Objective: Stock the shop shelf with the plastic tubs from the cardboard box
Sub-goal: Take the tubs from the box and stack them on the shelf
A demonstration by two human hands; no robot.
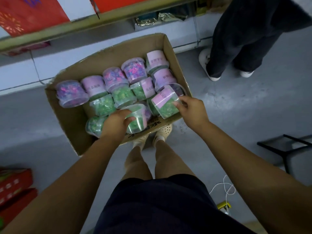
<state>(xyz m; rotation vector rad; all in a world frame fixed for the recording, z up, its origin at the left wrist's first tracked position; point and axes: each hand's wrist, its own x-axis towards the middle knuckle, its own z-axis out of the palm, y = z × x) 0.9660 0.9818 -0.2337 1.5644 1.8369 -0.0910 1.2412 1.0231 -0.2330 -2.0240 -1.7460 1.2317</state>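
An open cardboard box (67, 119) sits on the grey floor in front of my feet. It holds several clear plastic tubs with green or purple-pink contents, some with pink labels. My left hand (114, 124) grips a green-filled tub (137, 120) lying on its side at the box's near edge. My right hand (190, 109) holds a tilted green-filled tub with a pink label (164, 103) at the box's near right corner. The shop shelf (55, 32) runs across the top of the view, above and beyond the box.
Another person's legs in dark trousers (239, 48) stand to the right of the box by the shelf. Red boxes (13, 184) lie at the lower left. A black metal frame (287, 149) and a white cord (224, 188) are on the floor at right.
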